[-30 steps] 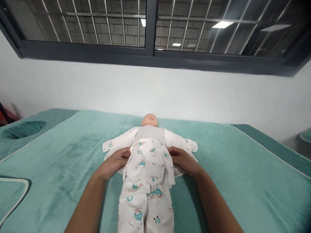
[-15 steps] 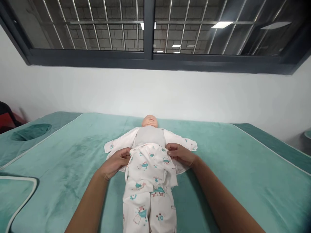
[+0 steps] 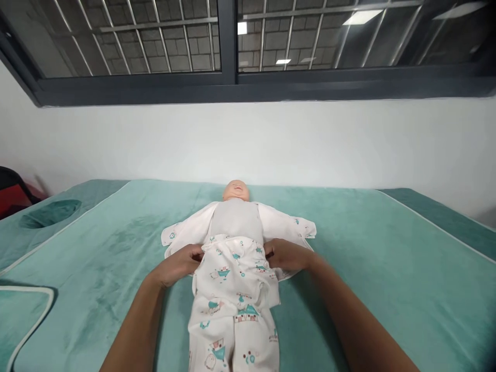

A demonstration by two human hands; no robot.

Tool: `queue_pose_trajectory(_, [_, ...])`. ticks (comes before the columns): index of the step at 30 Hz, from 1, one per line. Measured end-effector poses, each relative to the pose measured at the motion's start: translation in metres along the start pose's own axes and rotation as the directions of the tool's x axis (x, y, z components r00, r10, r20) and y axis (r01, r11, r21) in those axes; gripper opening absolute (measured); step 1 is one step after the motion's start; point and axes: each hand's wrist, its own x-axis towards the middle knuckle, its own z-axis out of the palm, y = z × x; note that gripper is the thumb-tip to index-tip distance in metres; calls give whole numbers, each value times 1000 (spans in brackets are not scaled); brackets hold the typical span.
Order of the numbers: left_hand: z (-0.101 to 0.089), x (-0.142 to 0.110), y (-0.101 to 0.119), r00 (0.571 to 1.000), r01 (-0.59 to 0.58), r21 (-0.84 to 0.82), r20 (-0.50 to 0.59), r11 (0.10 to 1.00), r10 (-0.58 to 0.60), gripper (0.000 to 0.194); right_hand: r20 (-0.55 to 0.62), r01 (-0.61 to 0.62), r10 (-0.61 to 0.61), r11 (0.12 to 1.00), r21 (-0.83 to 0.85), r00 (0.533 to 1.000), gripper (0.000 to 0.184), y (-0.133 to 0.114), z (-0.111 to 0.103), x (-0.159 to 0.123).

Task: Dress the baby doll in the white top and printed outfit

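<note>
Your left hand (image 3: 181, 264) and right hand (image 3: 289, 255) pinch the patterned trousers (image 3: 234, 281) at the waist's nine and three o'clock, low on the doll (image 3: 236, 218), so an uneven tug could twist the cloth or drag the doll askew.

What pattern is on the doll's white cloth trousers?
The white cloth trousers have scattered teal and reddish cartoon prints, clearest in the head view.

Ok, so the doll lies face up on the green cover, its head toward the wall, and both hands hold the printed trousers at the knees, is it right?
Not at the knees: in the head view, the left hand and the right hand hold the printed trousers at the sides of the waist. The rest is right.
</note>
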Motion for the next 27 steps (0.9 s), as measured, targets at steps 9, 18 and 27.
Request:
queue_pose_trajectory(9, [10, -6, 4, 997, -75, -17, 15, 997, 75, 13, -187, -136, 181, 964, 229, 966, 20, 7, 9, 3])
queue_pose_trajectory(18, [12, 5, -23, 991, -68, -353, -135, 933, 22, 33, -331, 65, 239, 714, 697, 913, 25, -9, 34, 16])
queue_pose_trajectory(27, [37, 18, -10, 896, -127, -331, -442, 935, -35, 32, -357, 64, 291, 689, 722, 888, 42, -4, 37, 24])
